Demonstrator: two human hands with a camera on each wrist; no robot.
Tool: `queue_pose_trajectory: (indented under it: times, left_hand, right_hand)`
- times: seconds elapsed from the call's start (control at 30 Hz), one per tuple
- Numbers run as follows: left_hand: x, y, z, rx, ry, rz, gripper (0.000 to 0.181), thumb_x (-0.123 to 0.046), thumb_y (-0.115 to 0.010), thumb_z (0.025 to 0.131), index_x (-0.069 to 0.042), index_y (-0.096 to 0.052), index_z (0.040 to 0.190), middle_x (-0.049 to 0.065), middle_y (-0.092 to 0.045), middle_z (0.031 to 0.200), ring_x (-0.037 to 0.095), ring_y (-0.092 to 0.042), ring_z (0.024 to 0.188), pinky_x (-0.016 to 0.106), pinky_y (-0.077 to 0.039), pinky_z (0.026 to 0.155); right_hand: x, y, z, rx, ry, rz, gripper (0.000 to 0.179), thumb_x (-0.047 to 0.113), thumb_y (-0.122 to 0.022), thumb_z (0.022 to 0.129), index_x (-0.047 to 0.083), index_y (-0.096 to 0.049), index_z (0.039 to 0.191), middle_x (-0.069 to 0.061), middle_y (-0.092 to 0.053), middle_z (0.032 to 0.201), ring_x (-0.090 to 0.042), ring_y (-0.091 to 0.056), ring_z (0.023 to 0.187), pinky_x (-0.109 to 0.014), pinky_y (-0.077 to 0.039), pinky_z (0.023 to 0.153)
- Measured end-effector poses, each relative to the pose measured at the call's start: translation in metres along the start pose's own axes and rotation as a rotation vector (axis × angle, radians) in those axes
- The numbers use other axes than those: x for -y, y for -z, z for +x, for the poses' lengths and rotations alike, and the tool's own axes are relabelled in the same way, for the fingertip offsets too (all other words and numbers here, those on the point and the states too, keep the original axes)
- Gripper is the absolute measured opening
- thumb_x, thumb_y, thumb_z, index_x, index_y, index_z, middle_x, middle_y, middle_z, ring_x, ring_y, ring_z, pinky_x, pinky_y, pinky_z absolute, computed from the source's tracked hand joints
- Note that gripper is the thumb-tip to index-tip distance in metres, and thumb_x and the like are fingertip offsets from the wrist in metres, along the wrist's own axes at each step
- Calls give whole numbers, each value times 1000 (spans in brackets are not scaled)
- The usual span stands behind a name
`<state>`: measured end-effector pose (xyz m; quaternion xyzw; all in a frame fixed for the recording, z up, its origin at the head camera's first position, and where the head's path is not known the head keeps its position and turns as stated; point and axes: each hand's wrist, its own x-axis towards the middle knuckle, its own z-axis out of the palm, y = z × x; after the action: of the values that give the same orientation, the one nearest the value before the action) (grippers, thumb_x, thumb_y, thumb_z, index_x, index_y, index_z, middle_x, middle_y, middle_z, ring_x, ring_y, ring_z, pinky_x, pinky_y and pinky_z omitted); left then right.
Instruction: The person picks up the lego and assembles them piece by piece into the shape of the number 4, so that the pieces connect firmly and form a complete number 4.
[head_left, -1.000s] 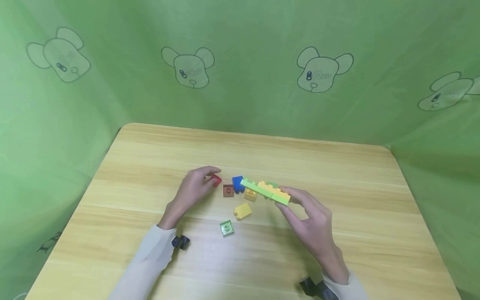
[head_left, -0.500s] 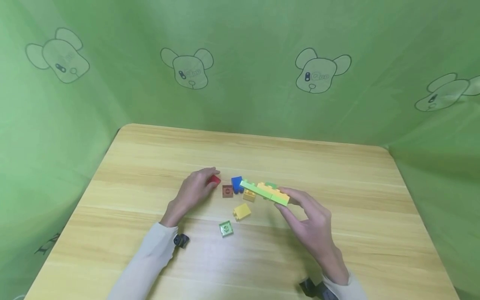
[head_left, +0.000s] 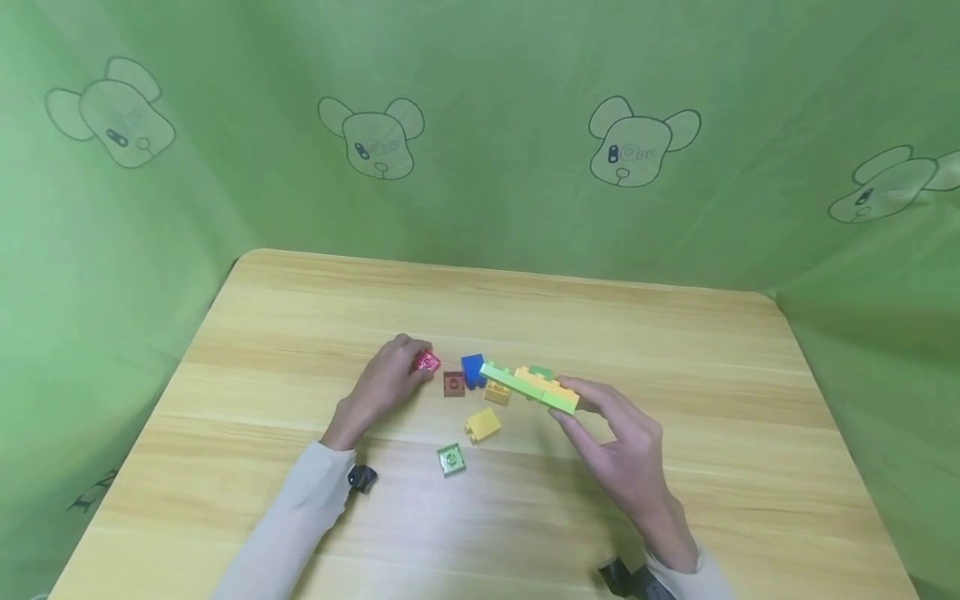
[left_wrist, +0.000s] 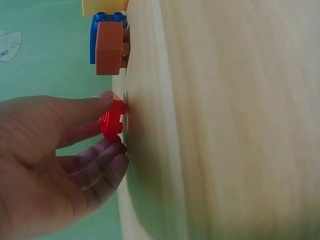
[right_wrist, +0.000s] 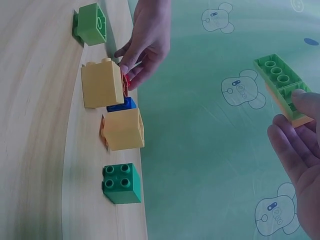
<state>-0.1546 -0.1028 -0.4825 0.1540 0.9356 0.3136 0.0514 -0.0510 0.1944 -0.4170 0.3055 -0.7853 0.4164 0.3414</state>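
My left hand (head_left: 382, 382) pinches a small red toy brick (head_left: 428, 361) between thumb and fingers, at the far left of the loose bricks. In the left wrist view the red brick (left_wrist: 114, 120) has its studs toward the tabletop, and its hollow underside shows in the head view. My right hand (head_left: 628, 446), raised over the table, grips a joined row of bricks (head_left: 525, 382), light green below with orange-yellow on top. The right wrist view shows the hollow underside of that green layer (right_wrist: 276, 71), with the thumb over its near end.
Right of the red brick lie a brown brick (head_left: 454, 384), a blue brick (head_left: 472, 369) and an orange-yellow brick (head_left: 497, 392). Nearer are a yellow brick (head_left: 483, 424) and a light green one (head_left: 452, 459). A dark green brick (right_wrist: 121, 183) stands behind the held row.
My left hand has turned the red brick so that its hollow underside now shows, and has drawn it slightly left. My right hand and the joined row have stayed nearly still.
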Motion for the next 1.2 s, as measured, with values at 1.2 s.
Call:
queue_pose_trajectory:
  times: [1.2]
  left_hand:
    - [-40, 18, -9, -236, -371, -529, 32, -4, -74, 94, -1, -70, 126, 13, -76, 110, 24, -75, 87, 28, -63, 78]
  right_hand:
    - [-3, -3, -1, 2, -15, 21, 43, 32, -68, 102, -10, -72, 113, -21, -75, 106, -10, -73, 99, -19, -59, 87]
